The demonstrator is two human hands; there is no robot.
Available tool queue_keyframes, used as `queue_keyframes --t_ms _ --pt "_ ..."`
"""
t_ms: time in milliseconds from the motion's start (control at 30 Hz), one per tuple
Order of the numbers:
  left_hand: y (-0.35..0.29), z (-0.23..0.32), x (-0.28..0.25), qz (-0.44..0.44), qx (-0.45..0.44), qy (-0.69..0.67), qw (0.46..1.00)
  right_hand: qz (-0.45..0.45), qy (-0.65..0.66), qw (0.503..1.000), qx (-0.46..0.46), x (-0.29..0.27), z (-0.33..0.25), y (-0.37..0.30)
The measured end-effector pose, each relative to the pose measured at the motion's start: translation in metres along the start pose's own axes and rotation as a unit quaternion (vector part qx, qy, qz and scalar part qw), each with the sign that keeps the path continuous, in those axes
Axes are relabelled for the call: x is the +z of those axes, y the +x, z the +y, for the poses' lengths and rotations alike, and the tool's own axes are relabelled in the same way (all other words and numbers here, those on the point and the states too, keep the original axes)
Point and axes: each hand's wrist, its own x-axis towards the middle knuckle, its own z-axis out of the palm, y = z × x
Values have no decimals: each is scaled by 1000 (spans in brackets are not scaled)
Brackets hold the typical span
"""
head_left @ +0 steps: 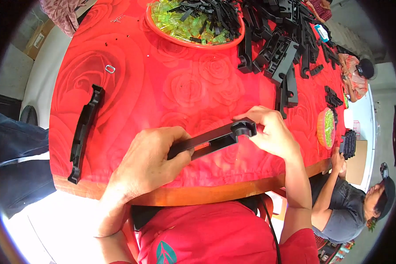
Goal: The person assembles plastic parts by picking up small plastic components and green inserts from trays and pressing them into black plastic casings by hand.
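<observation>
A long black plastic part (211,138), with an open slot along it and a rounded socket at one end, is held above the red cloth near the table's front edge. My left hand (152,158) is wrapped round its left end, thumb and fingers on opposite sides. At the socket end, my right hand (270,132) grips the part with bent fingers, some of them hidden behind it. To the left of my hands lies a similar black plastic part (86,132), on its own on the cloth.
An orange-red basin (198,45) holds yellow-green clear pieces and thin black strips. A heap of black parts (281,57) covers the far right. A small metal ring (110,69) lies far left. At right, a co-worker (343,202) handles parts beside a second basket (325,127).
</observation>
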Motion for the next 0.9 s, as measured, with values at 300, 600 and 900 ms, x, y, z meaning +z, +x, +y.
queue_keyframes --t_ms 300,600,900 --pt "-9 3 18 6 35 28 999 133 -31 975 -175 -18 -45 -9" --pt "-5 6 26 -1 72 59 996 -107 -53 988 -94 10 -42 -2" --pt "-3 2 46 -7 60 99 993 -125 -9 992 -23 14 -38 -14"
